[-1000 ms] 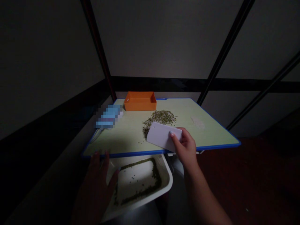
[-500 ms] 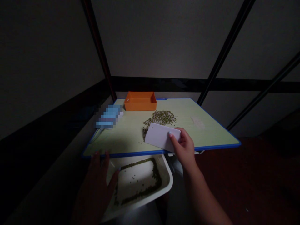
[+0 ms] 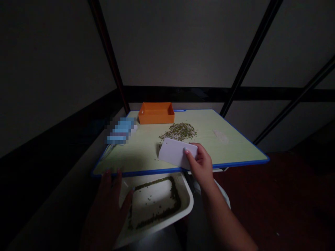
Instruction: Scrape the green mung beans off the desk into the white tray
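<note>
Passage lies open on the surface (image 3: 204, 120) between the green grains (image 3: 183, 131) and pale patch (image 3: 221, 136). Orange box (image 3: 156, 119) blocks rear left; white tray (image 3: 191, 202) obstructs below the front edge.

Table: in front of you, a pale green, rectangular tabletop (image 3: 205, 120) with a blue rim.
Orange box: you see this open, rectangular orange box (image 3: 156, 119) upright near the far edge.
Blue item: on your left lies a pixelated blue item (image 3: 121, 130), unidentifiable, a pale strand beside it.
Pale patch: on your right, a thin, whitish patch (image 3: 221, 136), material unclear.
Backdrop: you face grey wall panels (image 3: 178, 42); dark red floor (image 3: 261, 195) lies rightward.
</note>
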A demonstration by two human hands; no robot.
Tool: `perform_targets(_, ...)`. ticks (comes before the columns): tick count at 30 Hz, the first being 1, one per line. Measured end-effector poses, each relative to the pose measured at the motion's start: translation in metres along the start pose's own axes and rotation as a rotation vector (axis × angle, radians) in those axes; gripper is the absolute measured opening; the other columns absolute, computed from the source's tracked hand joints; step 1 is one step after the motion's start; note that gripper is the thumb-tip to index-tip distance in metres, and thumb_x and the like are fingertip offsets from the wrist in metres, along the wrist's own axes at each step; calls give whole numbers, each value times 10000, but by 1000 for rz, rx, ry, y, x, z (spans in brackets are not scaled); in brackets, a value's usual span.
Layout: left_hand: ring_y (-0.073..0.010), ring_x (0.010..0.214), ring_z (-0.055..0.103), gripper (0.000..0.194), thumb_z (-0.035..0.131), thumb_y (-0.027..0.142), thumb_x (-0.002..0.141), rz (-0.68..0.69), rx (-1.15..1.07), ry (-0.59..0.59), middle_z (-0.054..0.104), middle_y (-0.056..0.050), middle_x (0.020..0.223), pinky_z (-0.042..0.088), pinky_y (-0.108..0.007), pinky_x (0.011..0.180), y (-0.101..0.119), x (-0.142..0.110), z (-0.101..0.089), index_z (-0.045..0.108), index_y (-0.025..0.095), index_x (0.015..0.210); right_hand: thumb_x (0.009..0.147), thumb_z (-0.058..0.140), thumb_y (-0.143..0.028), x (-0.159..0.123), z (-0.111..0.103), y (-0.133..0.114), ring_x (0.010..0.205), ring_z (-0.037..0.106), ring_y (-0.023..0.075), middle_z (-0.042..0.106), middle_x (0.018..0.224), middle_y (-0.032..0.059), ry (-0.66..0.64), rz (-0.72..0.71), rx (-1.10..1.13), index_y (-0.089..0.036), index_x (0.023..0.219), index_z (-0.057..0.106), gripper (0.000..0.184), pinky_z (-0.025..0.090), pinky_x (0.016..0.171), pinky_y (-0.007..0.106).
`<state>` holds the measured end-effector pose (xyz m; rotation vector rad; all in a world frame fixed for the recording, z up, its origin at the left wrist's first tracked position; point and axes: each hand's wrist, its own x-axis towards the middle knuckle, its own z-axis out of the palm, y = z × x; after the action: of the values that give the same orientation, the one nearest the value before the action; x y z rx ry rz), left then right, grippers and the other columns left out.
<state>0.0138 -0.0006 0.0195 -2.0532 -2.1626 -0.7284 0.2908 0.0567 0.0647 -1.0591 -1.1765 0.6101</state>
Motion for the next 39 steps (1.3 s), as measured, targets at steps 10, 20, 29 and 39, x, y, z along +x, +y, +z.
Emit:
perform_targets(10, -327, 1479, 223, 699, 326, 559, 860, 32, 14, 18, 248, -205, 1590, 312, -538, 1160, -3, 0, 2, 363, 156, 1430, 830, 632, -370, -3, 6, -2, 686, 579, 153, 627, 745, -13, 5, 29, 1, -207, 903, 594, 182, 444, 603, 242)
perform_targets(20, -337, 1477, 231, 681, 359, 534, 862, 64, 20, 42, 240, -196, 1595, 331, -538, 1149, -4, -1, 4, 357, 163, 1433, 808, 651, -389, 4, -6, -3, 667, 566, 151, 630, 739, -6, 120, -14, -24, -191, 878, 609, 214, 431, 591, 241)
perform_targets(29, -344, 1468, 250, 684, 327, 534, 869, 66, 48, 52, 272, -221, 1575, 332, -543, 1147, -3, -1, 4, 362, 142, 1429, 840, 620, -375, -3, 4, -1, 686, 578, 149, 637, 762, -6, 85, -20, -55, -194, 915, 605, 196, 432, 602, 237)
perform_targets(39, -334, 1468, 252, 685, 311, 545, 875, 58, 52, 53, 278, -217, 1574, 353, -534, 1137, -3, -1, 2, 360, 149, 1432, 862, 586, -369, -2, 7, 3, 604, 513, 132, 600, 708, -25, 86, -10, -168, -194, 933, 594, 189, 389, 556, 229)
